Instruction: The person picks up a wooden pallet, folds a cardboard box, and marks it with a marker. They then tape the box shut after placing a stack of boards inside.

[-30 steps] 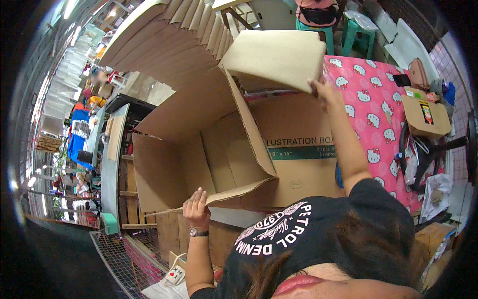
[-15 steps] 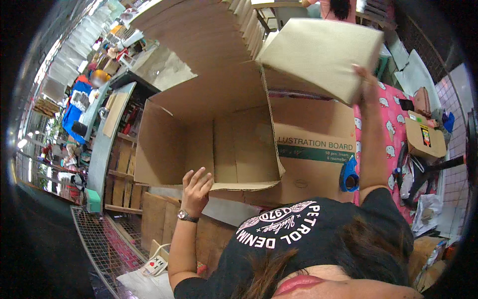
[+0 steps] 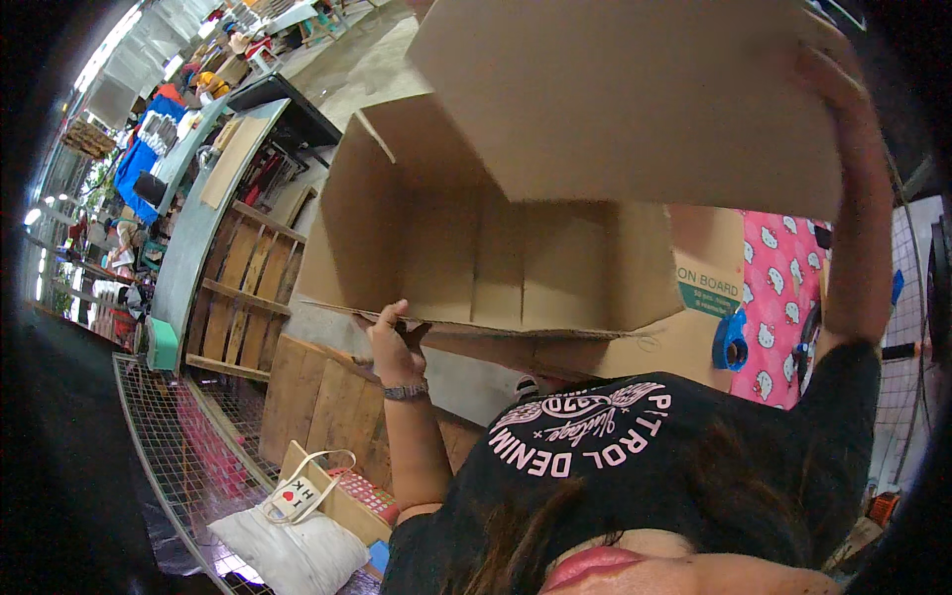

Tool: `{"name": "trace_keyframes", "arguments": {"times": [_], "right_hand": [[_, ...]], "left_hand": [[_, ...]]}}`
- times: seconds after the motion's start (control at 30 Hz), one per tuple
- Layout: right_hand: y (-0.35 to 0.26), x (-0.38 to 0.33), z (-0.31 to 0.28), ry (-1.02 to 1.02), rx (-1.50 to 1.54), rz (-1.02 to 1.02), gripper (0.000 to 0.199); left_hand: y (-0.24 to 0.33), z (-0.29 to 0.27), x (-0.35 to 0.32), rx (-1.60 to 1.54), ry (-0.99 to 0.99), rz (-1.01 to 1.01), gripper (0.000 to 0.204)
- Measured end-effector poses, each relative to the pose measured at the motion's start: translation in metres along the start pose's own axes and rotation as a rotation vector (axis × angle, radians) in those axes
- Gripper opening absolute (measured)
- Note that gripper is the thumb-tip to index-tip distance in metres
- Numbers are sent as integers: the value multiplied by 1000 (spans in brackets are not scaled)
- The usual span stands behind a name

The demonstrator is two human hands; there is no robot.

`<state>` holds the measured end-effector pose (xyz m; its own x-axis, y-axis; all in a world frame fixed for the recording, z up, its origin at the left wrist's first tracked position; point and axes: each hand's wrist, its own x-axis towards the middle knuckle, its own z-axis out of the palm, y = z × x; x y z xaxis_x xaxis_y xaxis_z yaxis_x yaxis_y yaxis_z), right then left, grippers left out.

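Note:
A large open brown cardboard box [image 3: 436,248] tilts in front of me, its inside facing me and bare. My left hand [image 3: 395,342], with a watch at the wrist, is closed on the box's lower edge. Raised at the upper right, my right hand [image 3: 833,74] grips the edge of a broad cardboard panel [image 3: 635,99], which covers the upper right of the opening. Whether the panel is joined to the box I cannot tell. Behind lies a printed brown carton [image 3: 694,342] with a green band, and a blue tape dispenser [image 3: 730,342] rests at its right end.
A pink patterned cloth [image 3: 778,288] covers the surface on the right. To the left are a wooden pallet-like rack [image 3: 243,288], a long grey table [image 3: 193,258], and a wire mesh panel [image 3: 169,446]. A white tote bag [image 3: 293,540] lies at lower left.
My right hand has lifted the cardboard panel up and nearer, so it spreads across the view. The box has shifted right, and my left hand now wraps its lower edge.

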<state>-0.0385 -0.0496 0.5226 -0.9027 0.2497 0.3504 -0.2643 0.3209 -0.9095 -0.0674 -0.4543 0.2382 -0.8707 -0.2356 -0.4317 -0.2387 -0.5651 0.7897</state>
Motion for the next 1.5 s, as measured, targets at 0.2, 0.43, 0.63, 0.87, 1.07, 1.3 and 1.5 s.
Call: {"name": "trace_keyframes", "arguments": {"times": [0.2, 0.43, 0.63, 0.87, 1.07, 1.3, 1.5], "right_hand": [[51, 121, 155, -850, -220, 73, 56], [388, 153, 297, -606, -1096, 158, 35], [469, -47, 359, -347, -179, 1047, 57], [266, 17, 254, -1315, -464, 827, 82], [154, -37, 140, -1549, -806, 15, 79], [233, -73, 15, -406, -1159, -1, 61], [263, -85, 12, 116, -34, 46, 57]], "left_hand": [[-24, -37, 8, -179, -15, 109, 46], [-51, -57, -1, -196, -36, 31, 55], [-40, -15, -14, -287, -107, 90, 48], [7, 37, 9, -72, -204, -233, 18], [-20, -24, 0, -262, -221, -66, 28], [-86, -91, -24, -213, -4, 57, 18], [-171, -160, -3, 236, 77, 56, 60]]}}
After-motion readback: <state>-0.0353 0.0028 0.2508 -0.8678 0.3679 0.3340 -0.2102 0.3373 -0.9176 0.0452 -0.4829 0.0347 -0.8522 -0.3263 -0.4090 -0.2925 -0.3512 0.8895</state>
